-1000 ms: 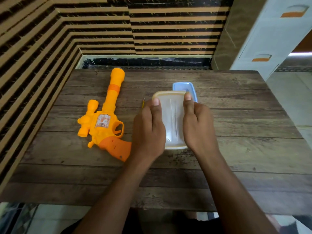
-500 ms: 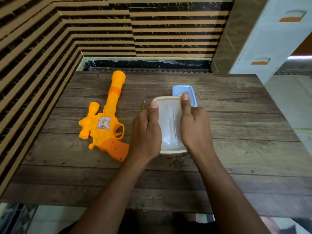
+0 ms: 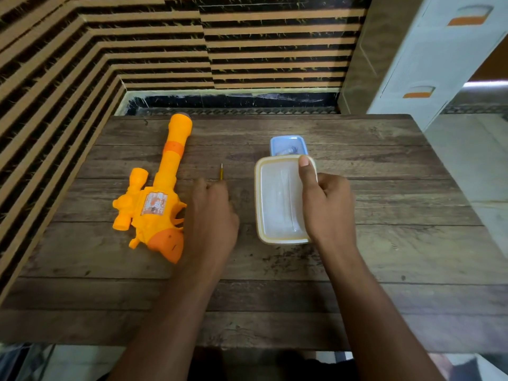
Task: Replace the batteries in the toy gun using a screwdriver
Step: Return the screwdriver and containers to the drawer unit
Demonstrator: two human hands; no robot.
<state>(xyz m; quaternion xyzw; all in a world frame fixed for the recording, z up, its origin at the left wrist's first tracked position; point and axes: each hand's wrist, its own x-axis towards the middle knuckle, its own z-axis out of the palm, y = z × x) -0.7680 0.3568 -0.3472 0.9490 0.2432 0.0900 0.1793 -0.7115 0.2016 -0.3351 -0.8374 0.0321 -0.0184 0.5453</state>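
Observation:
An orange and yellow toy gun lies on its side at the left of the wooden table, barrel pointing away from me. A thin screwdriver lies to its right; only the metal tip shows. My left hand rests over the handle with fingers curled, so I cannot tell whether it grips. My right hand holds the right edge of a translucent container with a cream rim, thumb on its top. Batteries are not clearly visible.
A small blue tub with small items inside sits just behind the cream-rimmed container. A striped wall runs along the left and back of the table. A white drawer unit stands at the back right.
My left hand has let go of the container and moved left onto the screwdriver. My right hand stays on the container, which has not shifted much.

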